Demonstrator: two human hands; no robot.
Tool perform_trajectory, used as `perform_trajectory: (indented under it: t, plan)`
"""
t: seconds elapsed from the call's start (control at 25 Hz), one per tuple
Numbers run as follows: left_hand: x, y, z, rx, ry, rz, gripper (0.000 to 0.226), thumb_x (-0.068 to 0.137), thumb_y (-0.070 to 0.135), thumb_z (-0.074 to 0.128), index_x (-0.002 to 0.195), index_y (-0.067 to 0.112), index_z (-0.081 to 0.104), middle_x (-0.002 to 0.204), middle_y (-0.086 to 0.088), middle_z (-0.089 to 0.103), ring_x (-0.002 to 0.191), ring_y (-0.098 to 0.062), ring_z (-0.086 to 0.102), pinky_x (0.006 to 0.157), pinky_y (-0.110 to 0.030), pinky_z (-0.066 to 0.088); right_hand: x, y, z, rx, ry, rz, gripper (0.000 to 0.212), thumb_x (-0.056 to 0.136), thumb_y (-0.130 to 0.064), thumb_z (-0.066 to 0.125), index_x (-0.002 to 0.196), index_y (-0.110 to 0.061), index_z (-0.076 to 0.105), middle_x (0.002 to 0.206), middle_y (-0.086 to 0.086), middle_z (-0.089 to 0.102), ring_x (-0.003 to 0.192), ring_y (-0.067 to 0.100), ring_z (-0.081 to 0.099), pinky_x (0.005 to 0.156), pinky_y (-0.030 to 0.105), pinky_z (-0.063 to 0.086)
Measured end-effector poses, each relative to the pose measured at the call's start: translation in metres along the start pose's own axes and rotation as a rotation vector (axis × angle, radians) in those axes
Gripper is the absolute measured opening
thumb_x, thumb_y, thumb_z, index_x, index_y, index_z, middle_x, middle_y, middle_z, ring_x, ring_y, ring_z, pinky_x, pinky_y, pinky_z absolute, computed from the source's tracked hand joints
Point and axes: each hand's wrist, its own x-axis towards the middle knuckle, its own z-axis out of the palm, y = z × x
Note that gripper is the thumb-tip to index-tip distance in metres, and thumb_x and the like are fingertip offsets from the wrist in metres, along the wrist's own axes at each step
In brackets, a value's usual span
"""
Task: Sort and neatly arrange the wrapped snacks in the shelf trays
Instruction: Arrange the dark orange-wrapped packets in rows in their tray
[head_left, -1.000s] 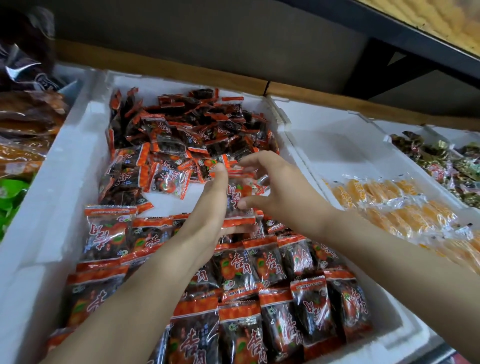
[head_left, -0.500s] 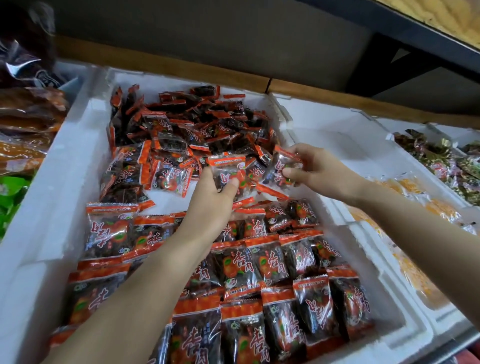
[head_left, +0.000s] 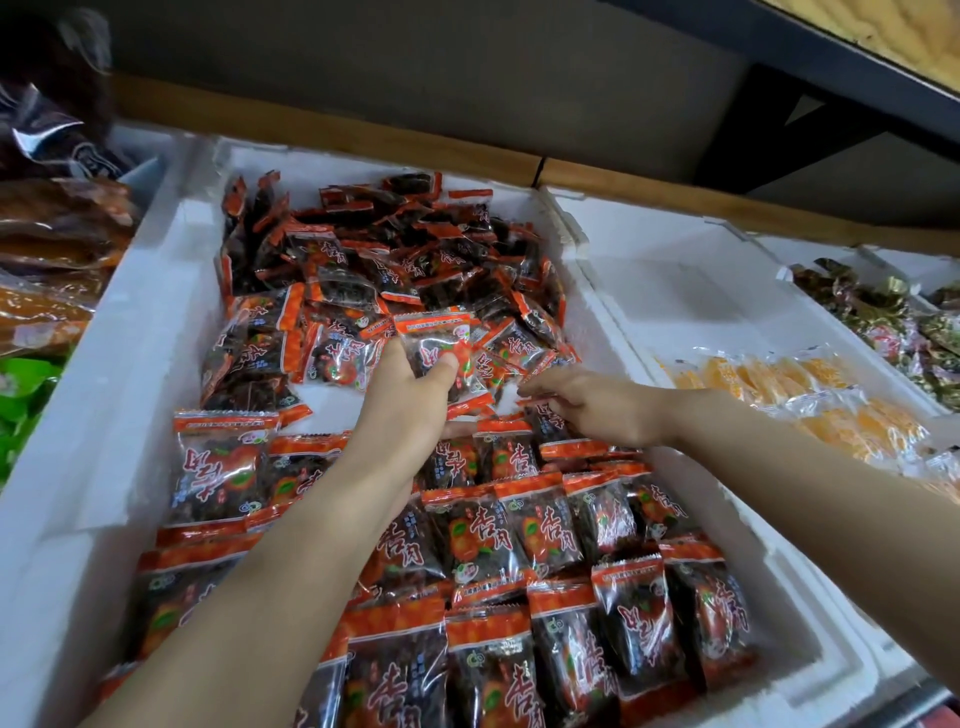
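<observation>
From the head camera, the left hand (head_left: 410, 395) is raised over the middle of the white foam tray (head_left: 156, 322), thumb and fingers clamped on one red-and-black snack packet (head_left: 439, 345). Behind it lies the loose heap of packets (head_left: 395, 249), with the neat rows (head_left: 519, 530) in front. The right hand (head_left: 592, 402) rests beside it at the rows' back edge, fingers curled down onto the packets; I cannot tell whether they grip one.

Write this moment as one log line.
left hand: holds one snack packet by loose pile | right hand: at far end of neat rows, grip unclear | tray: white foam
</observation>
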Motion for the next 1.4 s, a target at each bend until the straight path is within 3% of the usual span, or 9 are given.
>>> perform_trajectory:
  t: [0.2, 0.36, 0.56, 0.68, 0.84, 0.96, 1.08, 1.24, 1.4]
  plan:
    - [0.002, 0.004, -0.005, -0.033, 0.048, -0.014, 0.025, 0.1, 0.024, 0.045, 0.125, 0.018, 0.042, 0.1, 0.007, 0.046, 0.07, -0.005, 0.059, 0.078, -0.034, 0.058, -0.015, 0.0, 0.001, -0.015, 0.069, -0.086, 0.037, 0.099, -0.01, 0.036, 0.136, -0.011, 0.04, 0.137, 0.005, 0.042, 0.127, 0.016, 0.035, 0.097, 0.015, 0.022]
    - [0.003, 0.003, -0.006, -0.04, 0.057, -0.017, 0.024, 0.1, 0.022, 0.046, 0.123, 0.018, 0.044, 0.111, 0.0, 0.05, 0.077, -0.008, 0.06, 0.074, -0.032, 0.059, 0.01, 0.013, -0.018, 0.059, 0.396, -0.002, 0.037, 0.096, -0.009, 0.047, 0.133, -0.016, 0.047, 0.134, 0.003, 0.05, 0.124, 0.019, 0.046, 0.1, 0.022, 0.032]
    - [0.003, 0.0, -0.004, -0.037, 0.043, -0.018, 0.025, 0.099, 0.021, 0.046, 0.123, 0.014, 0.046, 0.106, 0.0, 0.053, 0.085, -0.011, 0.06, 0.067, -0.029, 0.059, 0.057, 0.01, -0.022, -0.554, 0.161, -0.091, 0.082, 0.08, -0.024, 0.072, 0.147, -0.026, 0.024, 0.151, -0.005, 0.032, 0.121, 0.018, 0.036, 0.093, 0.027, 0.028]
    - [0.005, -0.001, -0.004, -0.032, 0.036, -0.033, 0.023, 0.099, 0.021, 0.046, 0.122, 0.015, 0.047, 0.108, -0.005, 0.055, 0.088, -0.013, 0.061, 0.066, -0.029, 0.06, 0.074, 0.004, -0.025, -0.768, 0.085, -0.104, 0.09, 0.077, -0.037, 0.073, 0.148, -0.026, 0.019, 0.15, -0.005, 0.033, 0.119, 0.018, 0.036, 0.089, 0.027, 0.026]
    - [0.005, -0.002, -0.004, -0.058, 0.022, -0.038, 0.018, 0.099, 0.02, 0.047, 0.116, 0.017, 0.048, 0.106, -0.005, 0.055, 0.088, -0.012, 0.061, 0.06, -0.026, 0.059, 0.078, 0.0, -0.034, -0.719, 0.218, -0.14, 0.069, 0.08, -0.038, 0.068, 0.137, -0.016, 0.036, 0.13, 0.004, 0.047, 0.115, 0.023, 0.047, 0.093, 0.033, 0.037]
    - [0.005, -0.001, -0.005, -0.069, 0.019, -0.031, 0.015, 0.1, 0.02, 0.046, 0.114, 0.018, 0.048, 0.101, 0.001, 0.052, 0.084, -0.008, 0.059, 0.064, -0.028, 0.06, 0.067, 0.001, -0.038, -0.466, 0.468, -0.105, 0.038, 0.091, -0.029, 0.055, 0.126, -0.015, 0.049, 0.12, 0.006, 0.054, 0.11, 0.025, 0.052, 0.085, 0.037, 0.044]
    - [0.005, 0.0, -0.005, -0.085, 0.017, -0.034, 0.008, 0.1, 0.021, 0.046, 0.107, 0.021, 0.049, 0.103, 0.0, 0.05, 0.085, -0.009, 0.059, 0.064, -0.028, 0.059, 0.052, 0.007, -0.053, -0.259, 0.533, -0.003, 0.019, 0.096, -0.017, 0.048, 0.11, -0.016, 0.06, 0.101, 0.005, 0.058, 0.094, 0.022, 0.055, 0.081, 0.034, 0.042]
    - [0.009, -0.002, -0.006, -0.078, 0.026, -0.054, 0.032, 0.098, 0.023, 0.049, 0.128, 0.015, 0.044, 0.122, -0.007, 0.052, 0.101, -0.022, 0.061, 0.073, -0.037, 0.06, 0.042, 0.022, -0.052, -0.296, 0.336, 0.02, 0.023, 0.089, -0.004, 0.051, 0.099, -0.02, 0.064, 0.099, 0.003, 0.066, 0.095, 0.025, 0.06, 0.082, 0.034, 0.047]
    - [0.008, 0.0, -0.006, -0.101, 0.035, -0.052, 0.022, 0.099, 0.021, 0.048, 0.12, 0.016, 0.047, 0.104, 0.002, 0.048, 0.084, -0.013, 0.058, 0.066, -0.032, 0.06, 0.037, 0.024, -0.029, -0.281, 0.047, 0.044, 0.056, 0.087, -0.016, 0.063, 0.139, -0.022, 0.041, 0.134, 0.003, 0.053, 0.119, 0.022, 0.05, 0.097, 0.028, 0.036]
